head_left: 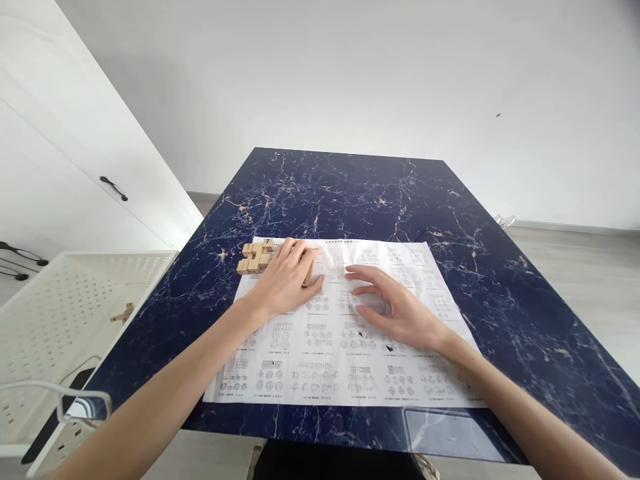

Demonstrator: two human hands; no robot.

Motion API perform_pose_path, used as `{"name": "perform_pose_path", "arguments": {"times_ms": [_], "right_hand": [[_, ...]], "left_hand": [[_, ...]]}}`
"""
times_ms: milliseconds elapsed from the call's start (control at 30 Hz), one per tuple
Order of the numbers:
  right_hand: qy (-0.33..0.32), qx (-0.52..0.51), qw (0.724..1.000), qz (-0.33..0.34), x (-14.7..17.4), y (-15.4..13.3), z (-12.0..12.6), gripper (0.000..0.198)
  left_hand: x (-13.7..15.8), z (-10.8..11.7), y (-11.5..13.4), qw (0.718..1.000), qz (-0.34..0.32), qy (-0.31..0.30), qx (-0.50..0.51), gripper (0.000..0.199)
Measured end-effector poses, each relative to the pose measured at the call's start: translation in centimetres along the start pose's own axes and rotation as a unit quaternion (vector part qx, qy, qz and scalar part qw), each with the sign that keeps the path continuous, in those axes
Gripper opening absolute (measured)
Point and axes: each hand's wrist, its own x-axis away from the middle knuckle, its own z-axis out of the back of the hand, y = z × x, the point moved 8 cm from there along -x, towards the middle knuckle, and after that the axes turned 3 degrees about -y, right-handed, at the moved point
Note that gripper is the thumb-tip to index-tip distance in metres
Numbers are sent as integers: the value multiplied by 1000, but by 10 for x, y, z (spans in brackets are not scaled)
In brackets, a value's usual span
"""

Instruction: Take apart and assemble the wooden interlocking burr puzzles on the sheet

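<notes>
A large white printed sheet point(333, 320) with rows of small line diagrams lies on the table. Light wooden puzzle pieces point(254, 259), made of joined cubes with dark markings, sit together at its upper left. My left hand point(287, 273) is just right of that group, its fingers curled over a wooden puzzle piece point(309, 270) that shows between thumb and fingers; the rest of the piece is hidden. Over the right half of the sheet, my right hand point(393, 307) holds nothing, its fingers apart and slightly bent.
The table point(340, 193) has a dark blue marbled top. A clear rectangular item point(453, 433) lies by its front edge. On the left, a white perforated basket point(45, 293) contains a small wooden piece point(123, 313). White cabinet doors point(75, 133) and a wall point(350, 73) stand beyond.
</notes>
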Motion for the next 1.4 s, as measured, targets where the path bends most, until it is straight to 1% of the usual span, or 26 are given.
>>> {"name": "perform_pose_path", "arguments": {"times_ms": [67, 233, 333, 400, 500, 600, 667, 767, 833, 1400], "right_hand": [[1, 5, 1000, -1, 0, 0, 0, 60], [-1, 7, 1000, -8, 0, 1, 0, 59], [0, 8, 1000, -7, 1, 1, 0, 59], [2, 11, 1000, 3, 0, 0, 0, 58], [15, 14, 1000, 20, -1, -5, 3, 50], [41, 21, 999, 6, -2, -6, 7, 32], [55, 30, 998, -21, -3, -5, 10, 22], [60, 50, 994, -73, -2, 2, 12, 20], [59, 63, 992, -91, -2, 5, 12, 21], [52, 57, 993, -85, -4, 6, 10, 21]], "left_hand": [[0, 1, -3, 1000, 11, 14, -2, 33], [1, 7, -12, 997, 38, 58, -19, 40], [1, 11, -10, 997, 28, 72, -15, 31], [1, 13, -2, 997, -6, 76, 1, 23], [2, 15, 17, 994, -81, 69, 28, 18], [7, 13, 35, 986, -149, 49, 64, 21], [10, 8, 43, 982, -170, 30, 74, 26], [13, 1, 50, 982, -177, 7, 67, 32], [14, -1, 53, 981, -184, 3, 65, 34], [14, 0, 53, 980, -184, 3, 76, 35]]}}
